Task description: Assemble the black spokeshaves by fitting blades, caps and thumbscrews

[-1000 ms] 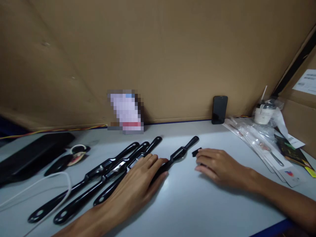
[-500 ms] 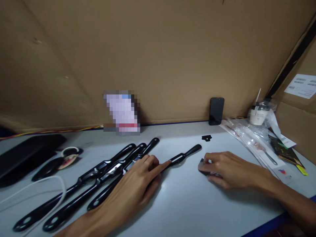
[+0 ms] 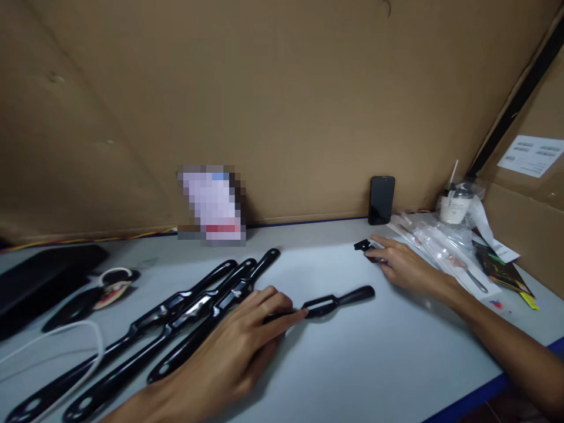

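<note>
My left hand (image 3: 240,341) lies on the white table (image 3: 374,364), its fingers pressed down on one end of a long black strap-like part (image 3: 330,304) that points right. Three more black parts (image 3: 176,317) of the same kind lie side by side just left of that hand. My right hand (image 3: 403,265) reaches toward the back right, with its fingertips curled at a small black piece (image 3: 362,245); whether it grips the piece I cannot tell.
A black phone (image 3: 381,200) leans on the cardboard wall (image 3: 282,106). Clear plastic packets (image 3: 436,247), a white jar (image 3: 453,207) and a dark printed packet (image 3: 502,271) lie at the right. A black case (image 3: 39,282), a key ring (image 3: 110,282) and a white cable (image 3: 66,335) are at the left.
My right hand has moved from the table's middle to the back right, up to the small black piece. The single black part under my left hand has swung to lie more level.
</note>
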`<state>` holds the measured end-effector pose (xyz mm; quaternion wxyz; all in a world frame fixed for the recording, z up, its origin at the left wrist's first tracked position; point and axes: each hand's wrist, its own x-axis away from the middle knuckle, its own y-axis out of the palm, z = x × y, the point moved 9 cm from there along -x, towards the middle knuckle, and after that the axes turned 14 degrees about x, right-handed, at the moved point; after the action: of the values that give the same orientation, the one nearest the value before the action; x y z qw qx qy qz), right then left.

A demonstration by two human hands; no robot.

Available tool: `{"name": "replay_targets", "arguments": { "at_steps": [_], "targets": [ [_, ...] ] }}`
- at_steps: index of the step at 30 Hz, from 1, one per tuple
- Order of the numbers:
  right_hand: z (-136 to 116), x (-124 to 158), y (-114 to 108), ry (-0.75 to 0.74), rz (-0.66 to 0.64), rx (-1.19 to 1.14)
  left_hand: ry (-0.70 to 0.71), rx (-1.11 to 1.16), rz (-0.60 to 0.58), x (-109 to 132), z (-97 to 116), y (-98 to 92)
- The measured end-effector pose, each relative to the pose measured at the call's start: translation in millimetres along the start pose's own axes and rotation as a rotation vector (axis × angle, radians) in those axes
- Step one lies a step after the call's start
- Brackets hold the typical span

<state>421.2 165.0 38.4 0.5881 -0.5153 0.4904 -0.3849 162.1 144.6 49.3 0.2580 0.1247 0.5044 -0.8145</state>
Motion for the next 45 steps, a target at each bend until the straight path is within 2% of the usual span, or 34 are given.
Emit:
{"name": "replay_targets", "arguments": {
  "at_steps": [3,6,10,12,15,20,22,26,31,34,39,43,45],
  "targets": [
    [-5.1,-7.6,3.5,-0.031,0.007,-0.04,0.045,0.043,-0.059,-3.0,12.0,4.2],
    [-25.2,-10.8,9.0,-0.09,-0.004,-0.077,0.09,0.07,-0.065,-2.0,20.4,7.2],
    [-62.8,-4.5,11.0,-0.219,-0.011,-0.156,0.062,0.071,-0.056,2.3,17.6,12.0],
    [-69.9,-0.8,5.0,-0.244,0.015,-0.207,0.035,0.08,-0.054,3.9,14.5,13.2],
    [-58.3,-0.5,-2.2,-0.189,0.032,-0.252,0.009,0.091,-0.05,4.4,11.8,12.9],
    [-27.5,-7.4,-5.3,0.01,0.125,-0.168,0.007,0.099,-0.065,3.6,11.7,14.3],
    [-31.2,-9.3,-1.7,0.01,0.128,-0.139,0.004,0.098,-0.06,3.6,11.7,14.3],
    [-44.6,-9.1,6.8,-0.037,0.034,-0.044,0.012,0.092,-0.044,1.2,14.2,10.7],
    [-39.5,-5.2,5.7,-0.066,-0.104,-0.04,0.012,0.11,-0.062,-0.6,15.4,11.8],
    [-32.7,-5.8,4.3,-0.054,-0.153,-0.102,-0.052,0.2,-0.052,3.2,9.9,16.3],
    [-27.5,-8.7,0.3,0.036,-0.133,-0.137,-0.204,0.297,-0.029,9.4,-0.6,21.2],
    [-38.4,-6.6,-6.1,0.06,-0.113,-0.147,-0.18,0.273,-0.047,10.0,2.2,21.8],
    [-48.0,-5.5,-12.8,0.048,-0.055,-0.206,-0.17,0.261,-0.051,9.8,2.8,22.2]
  ]
}}
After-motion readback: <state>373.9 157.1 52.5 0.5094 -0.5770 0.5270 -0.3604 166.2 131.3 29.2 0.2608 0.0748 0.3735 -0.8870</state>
